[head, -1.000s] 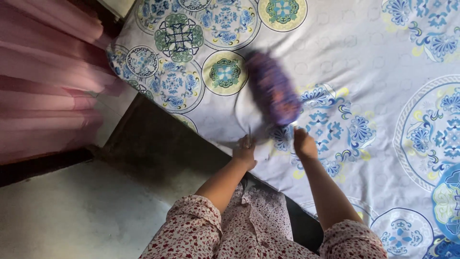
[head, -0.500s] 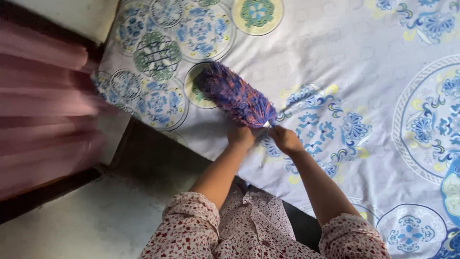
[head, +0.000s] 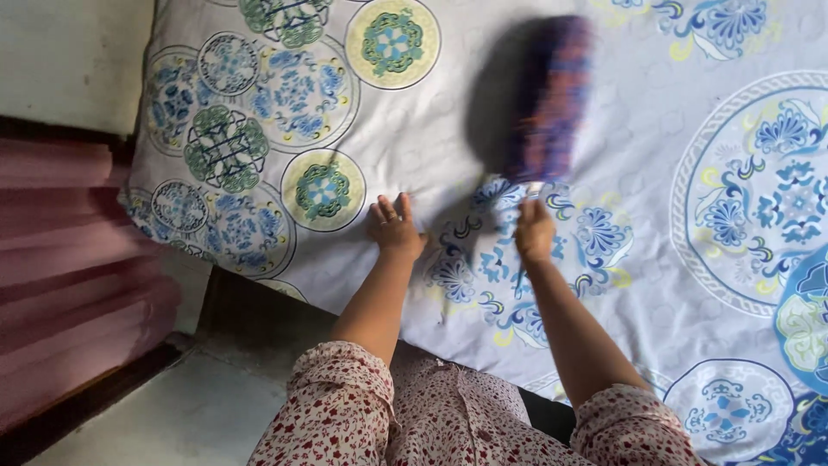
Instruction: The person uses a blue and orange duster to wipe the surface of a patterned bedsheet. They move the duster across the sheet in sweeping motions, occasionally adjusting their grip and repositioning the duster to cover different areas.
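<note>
Duster: a blue-and-purple fluffy duster head [head: 552, 99], blurred, hangs over the bedsheet at about twelve o'clock from the right hand; its dark shadow falls on the cloth at its nine o'clock.
Handle: a pale, thin stub shows just above the fist; the blur makes it hard to say more of it.
Right hand [head: 535, 231]: closed in a fist round the handle, knuckles up, the forearm running down to five o'clock.
Left hand [head: 395, 226]: fingers spread, palm pressed flat on the sheet, at nine o'clock from the right hand and near it, holding nothing.
Bedsheet [head: 448, 129]: white with blue, green and yellow round medallions, stretched over a mattress; its edge drops away at seven o'clock.
Sleeves: white with small red flowers, at six o'clock.
Curtain [head: 69, 285]: pink, in folds, at nine o'clock, well apart from the hands.
Floor [head: 164, 414]: pale, beside the dark bed frame, at seven o'clock.
Risk: the duster looks to be swinging fast, so a loose grip on so thin a handle could let it fly from the fist; the sheet could also ruck up if the flat palm lifts.
</note>
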